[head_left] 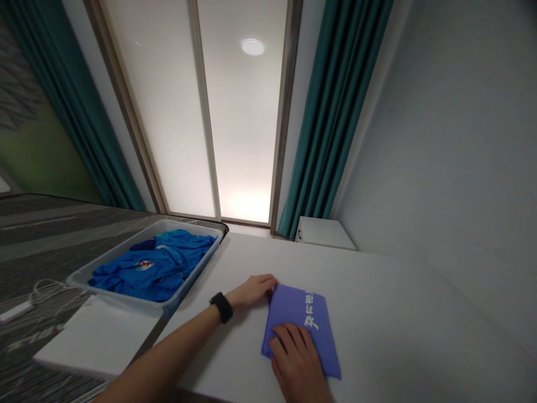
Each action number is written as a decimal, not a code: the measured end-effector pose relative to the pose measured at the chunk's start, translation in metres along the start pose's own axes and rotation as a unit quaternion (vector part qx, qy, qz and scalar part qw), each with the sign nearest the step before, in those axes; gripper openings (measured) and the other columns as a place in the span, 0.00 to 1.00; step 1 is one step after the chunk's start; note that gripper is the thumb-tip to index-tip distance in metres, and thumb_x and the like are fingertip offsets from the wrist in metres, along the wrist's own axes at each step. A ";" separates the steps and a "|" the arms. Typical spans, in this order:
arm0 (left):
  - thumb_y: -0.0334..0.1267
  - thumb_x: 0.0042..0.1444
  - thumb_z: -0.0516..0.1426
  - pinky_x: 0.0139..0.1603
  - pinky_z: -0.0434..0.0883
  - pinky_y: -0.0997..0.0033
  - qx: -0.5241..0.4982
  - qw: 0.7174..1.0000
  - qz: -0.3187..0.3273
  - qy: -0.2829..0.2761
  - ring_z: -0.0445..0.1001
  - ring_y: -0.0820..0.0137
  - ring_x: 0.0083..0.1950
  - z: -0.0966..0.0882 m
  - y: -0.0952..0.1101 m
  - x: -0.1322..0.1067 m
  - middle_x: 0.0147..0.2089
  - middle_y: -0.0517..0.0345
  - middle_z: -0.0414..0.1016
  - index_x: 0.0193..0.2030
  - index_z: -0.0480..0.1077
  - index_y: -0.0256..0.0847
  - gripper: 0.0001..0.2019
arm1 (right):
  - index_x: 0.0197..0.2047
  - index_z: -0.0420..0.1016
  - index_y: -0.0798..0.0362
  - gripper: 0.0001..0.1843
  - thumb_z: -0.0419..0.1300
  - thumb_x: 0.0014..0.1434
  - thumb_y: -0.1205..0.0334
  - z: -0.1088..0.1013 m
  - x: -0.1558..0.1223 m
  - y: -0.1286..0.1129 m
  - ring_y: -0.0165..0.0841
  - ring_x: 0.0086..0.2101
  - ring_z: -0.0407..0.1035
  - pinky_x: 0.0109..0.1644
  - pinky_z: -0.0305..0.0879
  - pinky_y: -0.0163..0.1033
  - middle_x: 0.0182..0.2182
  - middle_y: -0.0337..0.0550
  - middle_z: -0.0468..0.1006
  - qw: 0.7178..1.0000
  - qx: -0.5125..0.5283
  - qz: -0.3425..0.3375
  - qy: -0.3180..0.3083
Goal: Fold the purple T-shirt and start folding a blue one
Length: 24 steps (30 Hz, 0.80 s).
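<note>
A folded purple garment with white printed characters lies on the white table. Its layers show along the near left edge. My left hand, with a black watch on the wrist, is at the far left corner of the garment, its fingers closed at the edge. Part of the left fingertips is hidden. On the near part of the garment rests my right hand, palm down, fingers slightly bent and lying on the fabric, thumb beside the near left edge.
A translucent plastic bin holding blue clothes stands left of my arm. Beyond it are a grey patterned bed and a white cable. A white cabinet stands behind the white table, near the wall.
</note>
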<state>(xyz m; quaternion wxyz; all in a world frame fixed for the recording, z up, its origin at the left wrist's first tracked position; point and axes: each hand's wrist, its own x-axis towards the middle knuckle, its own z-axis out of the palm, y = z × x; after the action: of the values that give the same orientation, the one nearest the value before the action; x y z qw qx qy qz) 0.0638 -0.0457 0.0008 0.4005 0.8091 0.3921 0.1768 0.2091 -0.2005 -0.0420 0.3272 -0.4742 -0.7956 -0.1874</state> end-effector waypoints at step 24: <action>0.45 0.66 0.50 0.66 0.57 0.54 0.301 0.938 0.147 0.091 0.60 0.56 0.67 0.037 0.053 -0.044 0.67 0.47 0.63 0.64 0.63 0.43 0.21 | 0.56 0.73 0.51 0.19 0.46 0.69 0.60 -0.035 -0.021 0.099 0.37 0.54 0.68 0.59 0.65 0.46 0.54 0.48 0.76 0.980 0.116 0.130 -0.094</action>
<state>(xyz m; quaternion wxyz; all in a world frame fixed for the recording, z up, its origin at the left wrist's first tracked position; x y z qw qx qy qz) 0.0848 -0.1188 0.0208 0.0703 0.9211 0.3381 0.1800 0.3152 -0.1878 -0.0332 0.3250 -0.5476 -0.7710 -0.0040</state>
